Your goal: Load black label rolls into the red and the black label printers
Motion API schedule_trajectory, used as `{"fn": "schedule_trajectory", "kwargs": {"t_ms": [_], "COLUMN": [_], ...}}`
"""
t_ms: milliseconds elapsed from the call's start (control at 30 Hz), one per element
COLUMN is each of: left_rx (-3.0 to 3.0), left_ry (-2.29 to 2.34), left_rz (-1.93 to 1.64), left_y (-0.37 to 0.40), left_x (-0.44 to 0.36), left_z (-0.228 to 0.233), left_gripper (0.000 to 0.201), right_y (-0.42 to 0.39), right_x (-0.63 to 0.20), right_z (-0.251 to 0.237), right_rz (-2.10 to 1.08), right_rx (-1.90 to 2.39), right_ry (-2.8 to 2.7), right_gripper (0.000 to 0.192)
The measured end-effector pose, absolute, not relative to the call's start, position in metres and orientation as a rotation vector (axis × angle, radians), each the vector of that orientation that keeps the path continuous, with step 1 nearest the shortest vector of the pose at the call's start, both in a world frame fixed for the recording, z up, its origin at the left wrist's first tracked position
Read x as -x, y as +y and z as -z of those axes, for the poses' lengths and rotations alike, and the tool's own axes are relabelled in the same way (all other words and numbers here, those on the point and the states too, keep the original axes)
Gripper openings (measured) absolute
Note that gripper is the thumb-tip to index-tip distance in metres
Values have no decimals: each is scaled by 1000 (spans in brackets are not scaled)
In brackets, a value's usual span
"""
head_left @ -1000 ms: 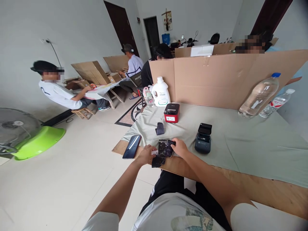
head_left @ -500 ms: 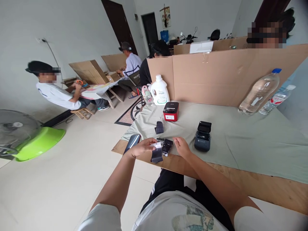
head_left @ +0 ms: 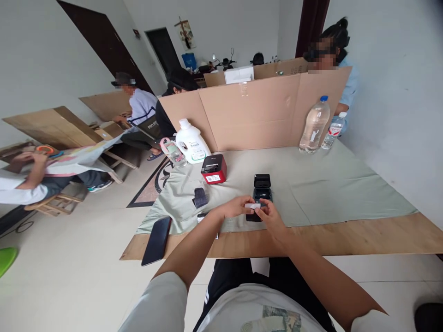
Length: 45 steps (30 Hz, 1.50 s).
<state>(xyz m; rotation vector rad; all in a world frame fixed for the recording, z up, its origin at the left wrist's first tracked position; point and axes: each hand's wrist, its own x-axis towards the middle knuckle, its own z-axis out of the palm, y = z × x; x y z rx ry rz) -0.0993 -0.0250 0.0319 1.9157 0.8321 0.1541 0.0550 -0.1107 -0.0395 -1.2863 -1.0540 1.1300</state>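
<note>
A small white roll [head_left: 253, 206] is pinched between the fingertips of both hands; its long axis runs crosswise, nearly level, one end toward each hand. A dark strip [head_left: 254, 217] shows just below the roll; whether it is joined to it cannot be told.

The left hand [head_left: 238, 206] reaches in with its back upward and fingers pointing right, its forearm slanting up from the lower left. The right hand [head_left: 272, 216] meets it with fingers pointing up and left, thumb at the roll, its forearm rising from the lower right. Both grips are narrow, closed on the roll.

Just beyond the grip stands a dark device [head_left: 262, 182], lid raised, partly hidden by the fingers. Left of the grip, the left forearm partly covers a dark packet [head_left: 202, 216]; farther out lie a folded dark strip [head_left: 200, 198] and a phone [head_left: 156, 240]. Beyond and left is a red-and-black box [head_left: 213, 169] with a white sticker, its print too small to read. Behind that, a white jug [head_left: 192, 142] has a label with illegible lettering. Beyond and right, a smaller bottle [head_left: 334, 130] wears a red-and-white label, beside a large blue-capped bottle [head_left: 314, 125]. Well off left, a folding chair [head_left: 148, 124] shows "PROJE".
</note>
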Motion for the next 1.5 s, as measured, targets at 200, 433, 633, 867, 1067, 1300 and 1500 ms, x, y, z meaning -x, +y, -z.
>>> {"fn": "schedule_trajectory", "kwargs": {"t_ms": [200, 433, 633, 867, 1067, 1300, 1500], "left_rx": [-2414, -2609, -2756, -2734, -2782, -2603, -2449], "left_ry": [1004, 1207, 1229, 1290, 1305, 1232, 1374], "left_rz": [-132, 185, 202, 153, 60, 11, -649], "left_y": [19, 31, 31, 28, 23, 36, 47], "left_x": [42, 14, 10, 3, 3, 12, 20], "left_z": [-35, -17, -5, 4, 4, -5, -9], "left_gripper": [26, 30, 28, 14, 17, 23, 40], "right_y": [-109, -102, -90, -91, -96, -96, -97], "right_x": [-72, -84, -88, -89, -86, -89, -88], "right_z": [51, 52, 66, 47, 30, 24, 25], "right_rz": [-1189, -1175, -1063, -697, -501, -385, -334], "right_rx": [1286, 1294, 1421, 1758, 1934, 2012, 2023], "right_ry": [-768, -745, -932, -1389, -1590, -1797, -1818], "right_gripper": [75, 55, 38, 31, 38, 39, 38]}}
